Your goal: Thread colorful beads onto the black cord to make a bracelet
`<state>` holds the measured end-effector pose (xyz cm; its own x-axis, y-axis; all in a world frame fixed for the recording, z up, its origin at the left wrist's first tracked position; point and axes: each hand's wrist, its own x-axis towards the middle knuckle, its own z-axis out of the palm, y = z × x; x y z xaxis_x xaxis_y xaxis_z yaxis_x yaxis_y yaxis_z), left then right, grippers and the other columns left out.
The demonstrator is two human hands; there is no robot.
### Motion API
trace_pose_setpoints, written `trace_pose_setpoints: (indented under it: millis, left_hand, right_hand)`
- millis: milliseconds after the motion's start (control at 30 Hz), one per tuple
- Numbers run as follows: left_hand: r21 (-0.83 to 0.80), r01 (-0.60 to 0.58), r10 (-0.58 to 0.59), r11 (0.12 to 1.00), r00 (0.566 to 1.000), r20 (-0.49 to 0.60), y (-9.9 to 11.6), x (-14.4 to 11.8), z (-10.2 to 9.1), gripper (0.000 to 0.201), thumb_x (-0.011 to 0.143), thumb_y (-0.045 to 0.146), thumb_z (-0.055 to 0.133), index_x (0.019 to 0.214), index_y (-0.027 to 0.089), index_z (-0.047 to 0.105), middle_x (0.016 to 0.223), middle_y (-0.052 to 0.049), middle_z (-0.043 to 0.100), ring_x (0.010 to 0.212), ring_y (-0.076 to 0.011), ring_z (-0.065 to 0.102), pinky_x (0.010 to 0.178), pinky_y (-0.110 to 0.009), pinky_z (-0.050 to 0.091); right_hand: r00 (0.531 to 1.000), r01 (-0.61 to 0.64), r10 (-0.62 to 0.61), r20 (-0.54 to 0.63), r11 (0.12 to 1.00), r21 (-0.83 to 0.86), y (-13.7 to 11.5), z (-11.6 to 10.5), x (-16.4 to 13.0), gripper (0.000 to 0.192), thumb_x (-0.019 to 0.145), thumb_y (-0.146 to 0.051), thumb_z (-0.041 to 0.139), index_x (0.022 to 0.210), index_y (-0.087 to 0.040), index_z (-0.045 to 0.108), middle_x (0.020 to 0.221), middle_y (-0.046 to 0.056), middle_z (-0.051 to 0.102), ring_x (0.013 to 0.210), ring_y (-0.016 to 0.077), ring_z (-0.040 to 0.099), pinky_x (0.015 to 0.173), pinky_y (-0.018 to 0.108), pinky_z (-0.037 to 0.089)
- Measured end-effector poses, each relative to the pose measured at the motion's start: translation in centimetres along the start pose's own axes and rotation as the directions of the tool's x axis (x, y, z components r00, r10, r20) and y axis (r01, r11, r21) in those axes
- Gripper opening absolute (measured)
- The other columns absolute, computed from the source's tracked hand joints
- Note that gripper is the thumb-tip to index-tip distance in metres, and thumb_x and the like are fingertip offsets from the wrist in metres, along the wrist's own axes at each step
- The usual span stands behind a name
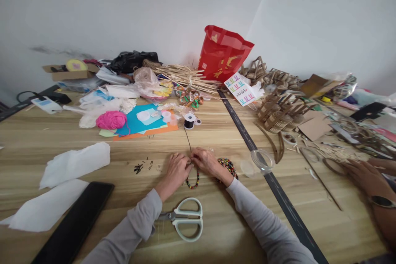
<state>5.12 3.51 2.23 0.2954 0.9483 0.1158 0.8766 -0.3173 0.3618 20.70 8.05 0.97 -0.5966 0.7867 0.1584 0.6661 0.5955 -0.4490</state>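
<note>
My left hand [177, 169] and my right hand [206, 161] meet at the fingertips, both closed in a pinch. A short loop of multicoloured beaded string [193, 186] hangs below them on the table. Black cord [188, 139] runs from a white spool [189, 121] down into my fingers; the exact pinch point is hidden. A coiled heap of bead strands [228, 166] lies against my right wrist. Scissors with pale handles [187, 219] rest near my left sleeve, blades partly covered by it. Small black pieces [139, 168] are scattered left of my left hand.
White paper sheets [76, 164] and a black slab [78, 222] lie at left. Pink yarn [111, 120] and blue paper [136, 120] sit behind. A clear tape roll [262, 161], small woven baskets [276, 115] and another person's hand [360, 175] are at right. A red bag [222, 55] stands behind.
</note>
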Motion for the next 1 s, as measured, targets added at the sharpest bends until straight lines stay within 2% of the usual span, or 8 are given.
trace_pose_setpoints:
  millis: [200,367,733,867,1000]
  left_hand:
    - [-0.038,0.027,-0.026,0.999,1.000,0.013,0.1,0.6,0.1,0.007,0.078,0.018,0.061,0.076,0.016,0.067,0.088,-0.010,0.067,0.094,-0.0281,0.057,0.086,-0.041,0.037]
    - [-0.062,0.026,-0.026,0.998,1.000,0.010,-0.1,0.2,0.0,0.010,0.078,0.014,0.059,0.071,0.017,0.067,0.083,-0.008,0.069,0.090,-0.0260,0.059,0.086,-0.040,0.037]
    - [-0.180,0.005,-0.013,0.984,0.999,-0.047,-0.7,0.1,0.9,0.009,0.077,0.014,0.062,0.076,0.019,0.068,0.083,-0.005,0.072,0.086,-0.0219,0.063,0.085,-0.036,0.040]
    - [-0.201,0.009,-0.023,0.979,0.997,-0.069,-0.6,0.1,0.7,0.008,0.076,0.014,0.063,0.077,0.019,0.069,0.081,-0.005,0.073,0.084,-0.0216,0.063,0.083,-0.035,0.041]
    - [-0.207,0.026,-0.041,0.978,0.997,-0.066,-0.2,-0.1,0.3,0.011,0.075,0.011,0.061,0.071,0.018,0.068,0.074,-0.004,0.072,0.077,-0.0204,0.063,0.079,-0.033,0.043]
  right_hand:
    - [0.999,0.026,-0.026,0.033,1.000,0.005,-0.1,-0.2,-0.1,0.015,0.082,-0.007,0.053,0.091,-0.016,0.060,0.084,0.003,0.064,0.073,0.0127,0.057,0.063,0.020,0.035]
    - [0.993,0.066,-0.064,0.103,0.998,-0.015,-0.4,-0.4,-0.2,0.016,0.081,-0.006,0.053,0.088,-0.016,0.063,0.084,0.004,0.065,0.075,0.0131,0.058,0.065,0.020,0.035]
    - [0.986,-0.005,-0.007,0.169,0.998,0.066,-0.9,-1.5,-0.4,0.019,0.076,-0.003,0.054,0.084,-0.015,0.065,0.079,0.003,0.067,0.070,0.0125,0.058,0.062,0.019,0.035]
    - [0.992,-0.048,0.034,0.123,0.992,0.116,-0.9,-1.5,-0.5,0.017,0.075,-0.004,0.056,0.082,-0.015,0.066,0.074,0.002,0.066,0.067,0.0121,0.057,0.061,0.019,0.035]
    - [0.996,-0.088,0.082,0.047,0.985,0.149,-0.4,-1.1,-0.4,0.014,0.076,-0.007,0.055,0.082,-0.014,0.066,0.078,0.004,0.066,0.070,0.0126,0.056,0.063,0.019,0.036]
